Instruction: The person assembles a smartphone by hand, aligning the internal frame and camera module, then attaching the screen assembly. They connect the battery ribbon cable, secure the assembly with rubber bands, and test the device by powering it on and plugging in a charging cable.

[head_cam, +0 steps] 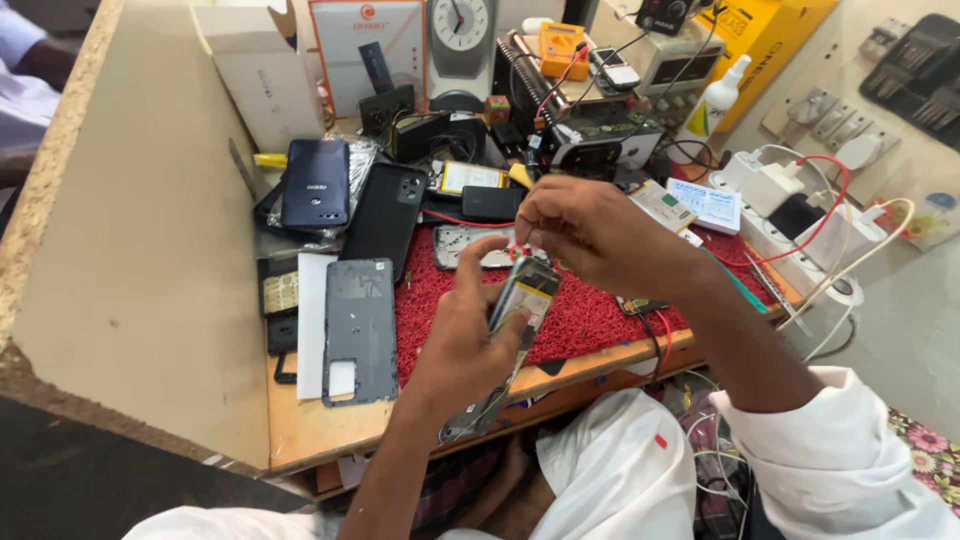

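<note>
Head cam: left hand (468, 335) grips an opened phone (522, 300) over the red mat (590, 315). Right hand (590, 230) pinches at its top edge; can't tell if it's holding anything.

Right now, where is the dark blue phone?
In the head view, the dark blue phone lies face down at the back left of the bench, left of the black phone back cover and beyond the grey back cover, away from both hands.

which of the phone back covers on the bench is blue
The dark blue back cover at the far left; the black one beside it and the grey one nearer differ.
</note>
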The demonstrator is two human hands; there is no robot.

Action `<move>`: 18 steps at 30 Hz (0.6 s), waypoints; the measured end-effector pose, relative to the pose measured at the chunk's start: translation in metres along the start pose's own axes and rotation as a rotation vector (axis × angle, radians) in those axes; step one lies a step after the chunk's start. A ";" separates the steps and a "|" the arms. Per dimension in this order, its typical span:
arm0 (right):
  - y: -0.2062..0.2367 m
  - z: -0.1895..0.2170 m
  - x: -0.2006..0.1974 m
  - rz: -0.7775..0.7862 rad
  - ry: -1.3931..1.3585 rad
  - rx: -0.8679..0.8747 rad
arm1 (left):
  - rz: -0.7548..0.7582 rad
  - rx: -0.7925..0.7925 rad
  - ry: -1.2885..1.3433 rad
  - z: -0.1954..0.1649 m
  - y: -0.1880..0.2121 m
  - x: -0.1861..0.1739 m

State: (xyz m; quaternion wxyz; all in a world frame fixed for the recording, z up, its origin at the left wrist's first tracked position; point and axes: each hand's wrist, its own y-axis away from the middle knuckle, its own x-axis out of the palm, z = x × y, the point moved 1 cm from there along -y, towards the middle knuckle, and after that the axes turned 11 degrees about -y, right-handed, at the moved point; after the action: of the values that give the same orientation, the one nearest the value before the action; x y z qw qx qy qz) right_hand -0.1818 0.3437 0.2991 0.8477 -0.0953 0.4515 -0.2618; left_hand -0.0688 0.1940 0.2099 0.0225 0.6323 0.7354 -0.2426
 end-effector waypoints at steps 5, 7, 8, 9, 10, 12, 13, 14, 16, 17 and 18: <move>-0.002 -0.013 0.009 -0.054 -0.326 0.304 | 0.081 -0.055 -0.013 -0.003 0.001 -0.003; -0.005 -0.024 0.011 -0.046 -0.405 0.358 | 0.058 -0.061 0.032 0.003 -0.004 -0.004; -0.006 -0.029 0.012 -0.042 -0.446 0.388 | 0.049 -0.067 0.055 0.007 -0.005 -0.004; -0.007 -0.033 0.013 -0.010 -0.388 0.331 | 0.037 -0.042 0.063 0.010 -0.006 -0.003; -0.008 -0.035 0.013 0.021 -0.329 0.271 | 0.024 -0.014 0.070 0.013 -0.007 -0.004; -0.011 -0.037 0.015 0.050 -0.278 0.153 | 0.022 0.017 0.051 0.018 -0.008 -0.006; -0.011 -0.037 0.015 0.049 -0.286 0.098 | 0.034 0.020 0.028 0.020 -0.009 -0.007; -0.012 -0.036 0.016 0.048 -0.295 0.043 | 0.045 0.021 0.006 0.021 -0.010 -0.008; -0.013 -0.037 0.017 0.004 -0.287 0.203 | 0.059 0.030 0.008 0.023 -0.013 -0.010; -0.014 -0.039 0.016 -0.020 -0.279 0.283 | 0.067 0.039 0.010 0.023 -0.016 -0.010; -0.016 -0.039 0.016 -0.015 -0.233 0.277 | 0.068 0.017 -0.020 0.024 -0.018 -0.011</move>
State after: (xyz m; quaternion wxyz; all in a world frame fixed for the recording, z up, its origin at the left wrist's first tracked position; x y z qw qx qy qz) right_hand -0.2123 0.3250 0.2711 0.8974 -0.0105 0.3089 -0.3148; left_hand -0.0907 0.1733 0.1981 0.0328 0.6546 0.7111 -0.2545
